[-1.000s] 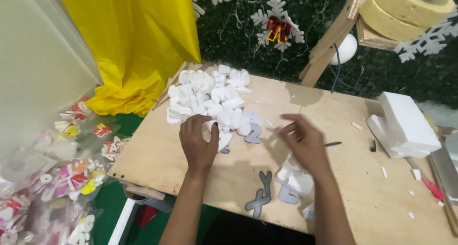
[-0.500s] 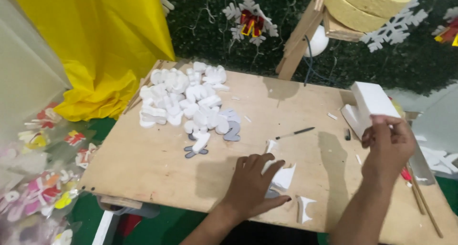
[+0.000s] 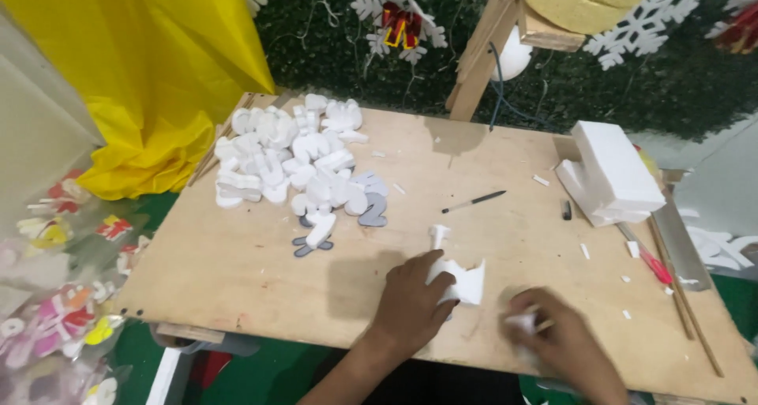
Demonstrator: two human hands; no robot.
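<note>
I see my left hand point(image 3: 412, 304) pressed flat on a white, jagged-edged foam cut-out point(image 3: 460, 277) that lies on the bare plywood board point(image 3: 237, 255), near the board's near edge and a little right of centre; the fingers are spread over the piece's left part, holding it down rather than lifting it. My right hand point(image 3: 562, 343) sits just to the right, blurred, fingers curled around a small white foam scrap point(image 3: 521, 323) and what looks like a thin stick; I cannot tell exactly how tight that grip is. Far left on the board is a heap of white foam letter shapes point(image 3: 292, 156), with a few grey ones at its near edge. A black pen point(image 3: 474, 201) lies mid-board, well apart from both hands. At the far right stands a thick white foam block point(image 3: 612, 172), with a red-handled tool point(image 3: 649, 259) near it.
</note>
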